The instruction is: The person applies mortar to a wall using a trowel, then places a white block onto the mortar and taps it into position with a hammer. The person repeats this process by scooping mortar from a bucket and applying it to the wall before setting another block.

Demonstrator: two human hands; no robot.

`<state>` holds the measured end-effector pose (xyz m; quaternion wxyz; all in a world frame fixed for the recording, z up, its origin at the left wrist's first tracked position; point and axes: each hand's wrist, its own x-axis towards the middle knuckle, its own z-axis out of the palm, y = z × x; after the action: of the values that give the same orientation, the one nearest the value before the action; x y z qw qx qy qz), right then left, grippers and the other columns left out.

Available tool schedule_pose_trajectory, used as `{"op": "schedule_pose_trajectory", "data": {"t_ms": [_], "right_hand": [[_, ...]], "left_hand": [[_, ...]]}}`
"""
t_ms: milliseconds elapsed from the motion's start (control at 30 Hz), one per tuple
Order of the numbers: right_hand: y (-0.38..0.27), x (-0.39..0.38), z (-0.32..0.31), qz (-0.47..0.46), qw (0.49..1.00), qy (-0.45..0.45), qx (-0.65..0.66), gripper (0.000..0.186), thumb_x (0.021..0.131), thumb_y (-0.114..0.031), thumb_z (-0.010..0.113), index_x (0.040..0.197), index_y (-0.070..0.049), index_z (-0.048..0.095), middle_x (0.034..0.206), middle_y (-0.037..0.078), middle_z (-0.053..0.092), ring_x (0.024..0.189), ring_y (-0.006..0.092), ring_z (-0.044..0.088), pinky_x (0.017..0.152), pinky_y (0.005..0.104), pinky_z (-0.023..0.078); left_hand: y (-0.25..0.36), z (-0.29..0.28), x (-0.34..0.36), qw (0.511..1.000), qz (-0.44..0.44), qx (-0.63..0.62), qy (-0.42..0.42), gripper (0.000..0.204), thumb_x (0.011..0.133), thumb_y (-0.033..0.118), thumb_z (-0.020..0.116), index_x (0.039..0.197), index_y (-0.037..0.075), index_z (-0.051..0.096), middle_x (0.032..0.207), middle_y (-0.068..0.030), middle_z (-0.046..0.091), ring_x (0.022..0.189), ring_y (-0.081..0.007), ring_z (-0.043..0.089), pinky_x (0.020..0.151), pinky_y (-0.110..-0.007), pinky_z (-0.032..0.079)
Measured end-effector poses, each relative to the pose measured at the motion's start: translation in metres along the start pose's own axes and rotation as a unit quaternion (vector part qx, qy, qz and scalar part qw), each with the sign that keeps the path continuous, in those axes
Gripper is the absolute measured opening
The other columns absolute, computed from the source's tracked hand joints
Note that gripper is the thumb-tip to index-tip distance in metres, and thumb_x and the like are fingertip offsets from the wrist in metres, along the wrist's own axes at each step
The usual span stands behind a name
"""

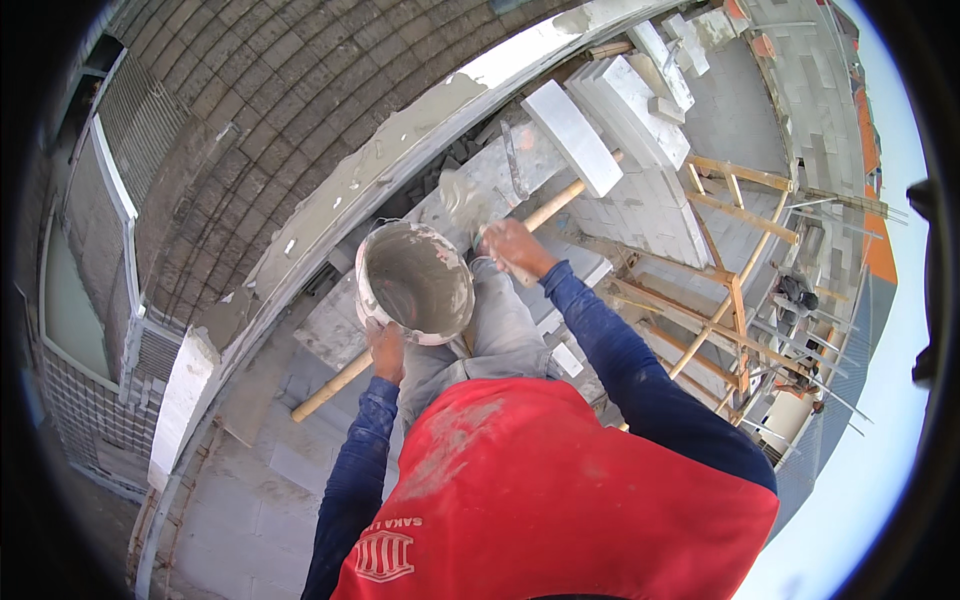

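Note:
A round bucket smeared with grey mortar sits tilted in front of my thighs, its inside coated with mortar. My left hand is closed on the bucket's near rim. To the right of the bucket, my right hand grips the handle of a trowel. The trowel's blade, blurred and grey with mortar, reaches beyond the bucket's far right side, over a mortar-stained plank. What lies at the bucket's bottom is hard to make out.
White blocks stand beyond my right hand. Round wooden poles stick out beneath the plank. A mortar-topped wall curves along the left, above a tiled roof. Timber scaffolding stands lower right, with a person far off.

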<state>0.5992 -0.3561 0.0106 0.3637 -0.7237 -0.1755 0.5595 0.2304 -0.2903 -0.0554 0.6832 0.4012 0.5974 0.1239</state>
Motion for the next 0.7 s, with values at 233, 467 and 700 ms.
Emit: {"op": "schedule_pose_trajectory", "data": {"t_ms": [233, 467, 700], "right_hand": [[0.079, 0.002, 0.042, -0.112, 0.953, -0.084, -0.269, 0.039, 0.096, -0.036, 0.062, 0.094, 0.003, 0.064, 0.078, 0.021, 0.067, 0.078, 0.0371, 0.071, 0.070, 0.0474, 0.056], [0.152, 0.042, -0.040, -0.116, 0.962, 0.025, -0.245, 0.025, 0.094, -0.028, 0.060, 0.095, -0.003, 0.066, 0.091, 0.022, 0.069, 0.086, 0.0424, 0.067, 0.075, 0.0549, 0.053], [0.266, 0.103, -0.202, 0.058, 0.963, 0.218, -0.146, 0.037, 0.092, -0.040, 0.067, 0.093, -0.003, 0.068, 0.092, 0.021, 0.069, 0.089, 0.0428, 0.067, 0.080, 0.0544, 0.053]], "left_hand": [[0.020, 0.052, 0.017, 0.997, -0.068, -0.007, -0.023, 0.009, 0.097, 0.014, 0.052, 0.104, 0.012, 0.056, 0.093, -0.0036, 0.058, 0.080, -0.0159, 0.058, 0.068, -0.033, 0.052], [0.031, 0.111, 0.056, 0.984, -0.078, 0.149, -0.054, 0.025, 0.094, 0.012, 0.054, 0.118, 0.009, 0.058, 0.107, -0.0054, 0.061, 0.097, -0.0189, 0.059, 0.082, -0.038, 0.055], [-0.013, 0.216, 0.183, 0.977, -0.150, 0.141, -0.060, 0.037, 0.093, 0.004, 0.060, 0.130, 0.006, 0.056, 0.112, -0.0060, 0.061, 0.105, -0.0205, 0.061, 0.093, -0.044, 0.053]]}}
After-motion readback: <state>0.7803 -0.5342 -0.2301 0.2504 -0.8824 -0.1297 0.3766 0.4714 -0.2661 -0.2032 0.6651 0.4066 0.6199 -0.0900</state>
